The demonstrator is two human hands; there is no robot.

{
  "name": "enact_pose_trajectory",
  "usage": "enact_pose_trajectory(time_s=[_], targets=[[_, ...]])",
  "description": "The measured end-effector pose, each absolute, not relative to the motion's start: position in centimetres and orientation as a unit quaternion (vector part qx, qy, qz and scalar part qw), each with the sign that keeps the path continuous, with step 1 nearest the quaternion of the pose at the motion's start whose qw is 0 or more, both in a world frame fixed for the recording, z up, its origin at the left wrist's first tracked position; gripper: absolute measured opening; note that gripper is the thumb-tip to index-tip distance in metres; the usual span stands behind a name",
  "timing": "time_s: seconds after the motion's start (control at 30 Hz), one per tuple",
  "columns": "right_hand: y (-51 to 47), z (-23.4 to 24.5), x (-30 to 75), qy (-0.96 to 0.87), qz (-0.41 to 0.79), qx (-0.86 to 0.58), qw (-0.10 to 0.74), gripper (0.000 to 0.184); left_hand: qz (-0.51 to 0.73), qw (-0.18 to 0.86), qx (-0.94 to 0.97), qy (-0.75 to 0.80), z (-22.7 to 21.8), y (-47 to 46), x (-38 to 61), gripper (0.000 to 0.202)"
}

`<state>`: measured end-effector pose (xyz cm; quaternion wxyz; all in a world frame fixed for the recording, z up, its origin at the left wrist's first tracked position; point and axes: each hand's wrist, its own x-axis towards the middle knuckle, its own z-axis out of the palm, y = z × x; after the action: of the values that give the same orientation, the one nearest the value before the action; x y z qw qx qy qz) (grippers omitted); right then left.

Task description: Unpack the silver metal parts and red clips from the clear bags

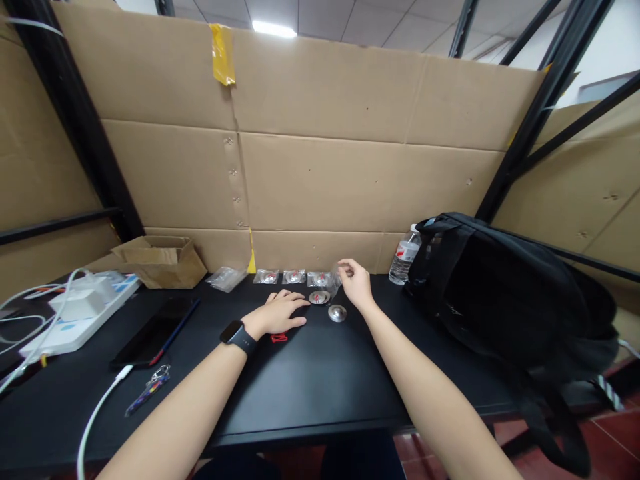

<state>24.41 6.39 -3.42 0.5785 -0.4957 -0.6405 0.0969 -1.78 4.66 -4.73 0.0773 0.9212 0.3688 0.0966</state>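
My left hand lies flat on the black table with its fingers stretched toward a round metal piece in a clear bag. A small red part lies just below that hand. My right hand is closed in a pinch on a clear plastic bag at the end of a row of small bagged metal pieces. A bare round metal disc rests on the table between my two hands. A dark watch sits on my left wrist.
A large black backpack fills the right side, with a water bottle beside it. At the left are a small cardboard box, a white power strip with cables, a black phone and keys. Cardboard walls surround the table.
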Motion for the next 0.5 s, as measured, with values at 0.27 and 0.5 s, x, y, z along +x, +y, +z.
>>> enact_pose_trajectory(time_s=[0.27, 0.5], targets=[[5.3, -1.9, 23.4, -0.685, 0.25, -0.382, 0.568, 0.025, 0.401, 0.097, 0.845, 0.339, -3.5, 5.7, -1.7, 0.045], [3.5, -1.5, 21.4, -0.702, 0.409, -0.31, 0.495, 0.031, 0.41, 0.405, 0.765, 0.288, -3.6, 5.6, -1.3, 0.073]])
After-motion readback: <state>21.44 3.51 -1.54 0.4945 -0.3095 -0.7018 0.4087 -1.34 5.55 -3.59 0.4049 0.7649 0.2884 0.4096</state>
